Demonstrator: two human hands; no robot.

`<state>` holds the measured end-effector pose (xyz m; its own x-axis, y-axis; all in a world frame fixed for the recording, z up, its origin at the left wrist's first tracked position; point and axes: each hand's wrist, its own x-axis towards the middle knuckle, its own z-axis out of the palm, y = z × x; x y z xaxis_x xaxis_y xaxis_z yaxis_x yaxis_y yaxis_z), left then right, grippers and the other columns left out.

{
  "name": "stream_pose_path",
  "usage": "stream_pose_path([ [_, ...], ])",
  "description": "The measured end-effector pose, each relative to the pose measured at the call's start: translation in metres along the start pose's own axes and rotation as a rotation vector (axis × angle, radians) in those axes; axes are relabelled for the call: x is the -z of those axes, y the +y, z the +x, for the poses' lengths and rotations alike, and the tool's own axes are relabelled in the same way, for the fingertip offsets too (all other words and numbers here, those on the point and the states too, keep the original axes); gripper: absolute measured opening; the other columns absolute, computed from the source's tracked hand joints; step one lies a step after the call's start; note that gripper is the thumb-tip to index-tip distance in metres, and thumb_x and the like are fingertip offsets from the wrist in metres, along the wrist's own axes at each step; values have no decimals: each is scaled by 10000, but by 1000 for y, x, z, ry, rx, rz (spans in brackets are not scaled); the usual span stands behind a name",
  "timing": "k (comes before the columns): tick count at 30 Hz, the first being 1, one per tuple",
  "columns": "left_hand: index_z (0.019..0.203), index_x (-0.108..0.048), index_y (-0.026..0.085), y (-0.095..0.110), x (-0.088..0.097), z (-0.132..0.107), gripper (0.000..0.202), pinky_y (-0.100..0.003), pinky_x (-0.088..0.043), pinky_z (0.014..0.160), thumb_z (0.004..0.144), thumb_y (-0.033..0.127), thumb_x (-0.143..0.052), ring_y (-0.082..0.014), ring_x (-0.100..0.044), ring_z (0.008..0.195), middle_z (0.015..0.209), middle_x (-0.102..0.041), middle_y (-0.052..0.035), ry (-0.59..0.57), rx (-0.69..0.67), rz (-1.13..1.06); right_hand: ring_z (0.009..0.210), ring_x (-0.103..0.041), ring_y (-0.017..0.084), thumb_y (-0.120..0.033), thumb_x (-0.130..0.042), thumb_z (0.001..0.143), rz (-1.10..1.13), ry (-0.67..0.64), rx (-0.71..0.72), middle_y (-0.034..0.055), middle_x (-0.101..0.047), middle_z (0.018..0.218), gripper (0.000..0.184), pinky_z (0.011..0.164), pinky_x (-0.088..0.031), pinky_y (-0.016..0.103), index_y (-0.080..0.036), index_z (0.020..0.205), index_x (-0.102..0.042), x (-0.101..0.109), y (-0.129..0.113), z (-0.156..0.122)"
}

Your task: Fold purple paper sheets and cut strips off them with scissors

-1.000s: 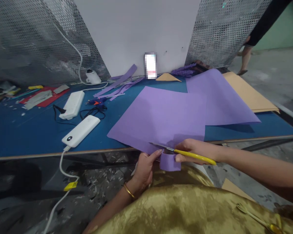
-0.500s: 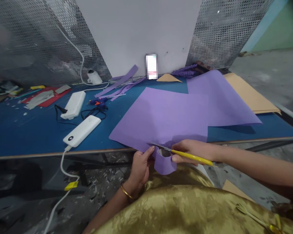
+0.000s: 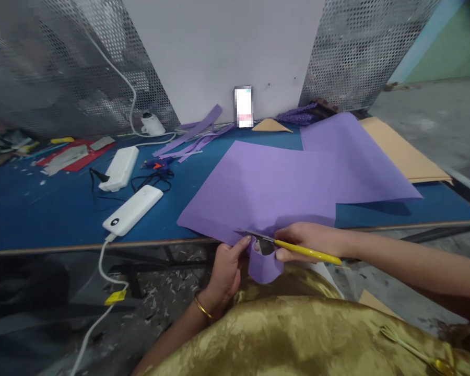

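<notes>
A large purple paper sheet (image 3: 270,183) lies over the table's front edge. My right hand (image 3: 309,243) grips yellow-handled scissors (image 3: 307,251), whose blades point left across the sheet near its front edge. Below the blades, a partly cut strip (image 3: 265,267) curls down in a loop. My left hand (image 3: 229,266) pinches the paper between thumb and fingers, just left of the loop and close to the blades. My fingers under the paper are partly hidden.
A second purple sheet (image 3: 356,162) and tan sheets (image 3: 403,151) lie to the right. On the left are a white power bank (image 3: 135,210), a white power strip (image 3: 119,168) and a blue glue gun (image 3: 159,164). Purple strips (image 3: 198,130) and a lit phone (image 3: 244,107) are at the back.
The scissor blades have shifted very slightly left along the sheet, and the curled strip hangs a touch lower. Both hands keep nearly the same place and hold.
</notes>
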<state>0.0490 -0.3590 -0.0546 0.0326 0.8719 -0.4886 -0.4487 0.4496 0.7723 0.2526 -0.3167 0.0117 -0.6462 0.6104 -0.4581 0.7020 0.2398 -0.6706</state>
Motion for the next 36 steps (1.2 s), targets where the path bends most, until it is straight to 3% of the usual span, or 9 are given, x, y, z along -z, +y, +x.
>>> stream_pose_path([
  [6,758,-717,159,2,-3,-4,349,-266,-515,639,561,381,-901,-212,-693,731,706,-728,-27,-40,11,-30,623,-492,141,-694,-427,941,-82,-39,-6,23,-602,737,554,547,-317,262,-177,883,-619,2,-3,10],
  [14,805,-731,162,2,-3,-3,370,-274,-533,680,555,375,-901,-233,-714,791,747,-745,-37,-16,16,-11,582,-430,117,-819,-484,846,8,-12,0,-16,-523,641,657,523,-287,248,-177,784,-604,-2,5,12],
  [21,757,-726,158,-1,-3,0,366,-277,-528,638,549,403,-902,-238,-708,741,671,-721,-33,-17,20,4,744,-565,189,-835,-396,868,-8,-26,54,67,-661,899,731,618,-381,277,-173,1045,-650,1,6,9],
  [31,701,-711,137,-1,1,0,373,-238,-466,527,559,425,-903,-134,-590,523,613,-693,-28,-61,47,0,553,-409,105,-832,-506,822,65,15,34,-23,-489,607,673,493,-266,234,-171,748,-605,-2,11,11],
  [36,711,-698,127,10,6,1,468,-237,-450,478,540,518,-888,-131,-590,494,618,-693,-27,119,-22,1,571,-410,107,-843,-516,802,80,29,34,-12,-515,640,688,498,-288,235,-166,743,-618,-3,7,8],
])
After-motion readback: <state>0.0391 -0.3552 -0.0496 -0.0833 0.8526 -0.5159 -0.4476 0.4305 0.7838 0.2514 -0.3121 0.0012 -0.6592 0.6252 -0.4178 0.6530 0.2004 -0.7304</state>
